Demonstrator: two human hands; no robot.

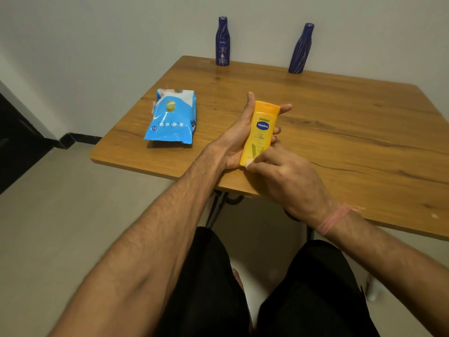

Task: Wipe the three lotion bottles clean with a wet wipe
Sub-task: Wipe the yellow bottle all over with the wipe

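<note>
My left hand [237,139] holds a yellow lotion bottle [261,128] from behind, cap pointing away from me, above the near part of the wooden table [352,132]. My right hand [289,181] presses a small white wet wipe [249,164] against the bottle's lower end; most of the wipe is hidden under the fingers. Two dark blue lotion bottles stand upright at the table's far edge by the wall, one at the left [222,42] and one at the right [301,49].
A blue and white pack of wet wipes [172,117] lies on the table's left part. The table's near edge runs just under my hands, with black metal legs beneath. My knees in black shorts are below. A pale floor lies to the left.
</note>
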